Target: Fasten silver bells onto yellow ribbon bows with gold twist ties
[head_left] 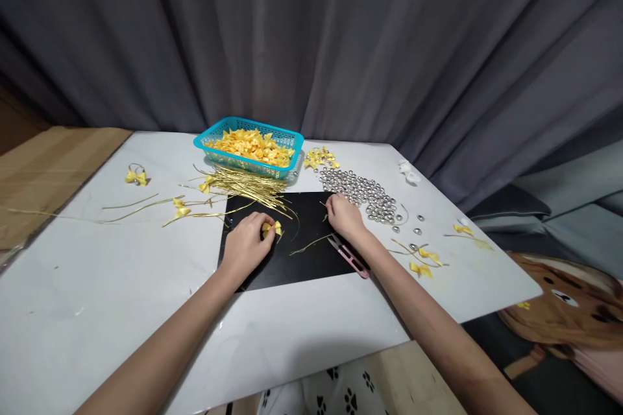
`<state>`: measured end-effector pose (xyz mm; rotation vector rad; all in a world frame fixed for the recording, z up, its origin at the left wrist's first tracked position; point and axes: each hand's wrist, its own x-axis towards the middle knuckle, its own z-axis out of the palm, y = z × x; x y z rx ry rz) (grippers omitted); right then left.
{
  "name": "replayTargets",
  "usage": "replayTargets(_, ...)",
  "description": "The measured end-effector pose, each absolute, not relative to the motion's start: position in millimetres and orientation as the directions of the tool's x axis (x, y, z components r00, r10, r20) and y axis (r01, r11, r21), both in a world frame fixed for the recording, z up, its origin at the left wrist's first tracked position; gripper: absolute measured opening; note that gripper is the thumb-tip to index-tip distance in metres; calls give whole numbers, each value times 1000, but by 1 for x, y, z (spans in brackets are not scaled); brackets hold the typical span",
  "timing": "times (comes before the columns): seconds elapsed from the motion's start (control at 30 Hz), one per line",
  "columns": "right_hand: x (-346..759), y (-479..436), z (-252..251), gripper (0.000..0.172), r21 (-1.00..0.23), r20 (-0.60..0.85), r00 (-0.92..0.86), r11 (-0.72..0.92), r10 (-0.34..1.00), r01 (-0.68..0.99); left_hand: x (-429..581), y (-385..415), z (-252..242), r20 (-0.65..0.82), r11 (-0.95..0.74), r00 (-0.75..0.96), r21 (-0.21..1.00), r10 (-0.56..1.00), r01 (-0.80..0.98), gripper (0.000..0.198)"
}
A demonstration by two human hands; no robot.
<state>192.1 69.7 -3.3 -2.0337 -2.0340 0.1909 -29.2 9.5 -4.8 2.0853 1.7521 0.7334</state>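
My left hand (248,243) is closed on a small yellow bow (272,229) above the left part of a black mat (272,272). At the mat's upper right, my right hand (343,213) has its fingers pinched, with a thin piece of gold wire (324,207) at the fingertips. Pink thread snips (357,262) lie below the right wrist, partly over the mat's edge. Another thin wire (311,245) rests on the mat between the hands. Behind the mat is a bundle of gold wires (248,187).
A blue basket (296,142) of yellow bows stands at the back. Silver beads (360,189) spread behind my right hand. Loose bows (181,209) with wires lie left, others (421,269) right. White pieces (409,172) sit at the back right of the white table (121,285).
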Motion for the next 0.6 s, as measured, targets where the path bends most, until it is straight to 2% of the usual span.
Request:
replayTargets(0.17,197,73,-1,21,-288,97,-9,37,995,957,-30,10,-4,170,-202,127,552,977,809,14)
replayTargets(0.4,201,87,0,11,-329,65,-50,69,997,942,-29,11,-5,167,-201,130,549,977,811,14)
replayTargets(0.6,190,92,0,15,-257,49,-104,113,993,960,-30,12,-7,173,-203,127,549,977,811,13)
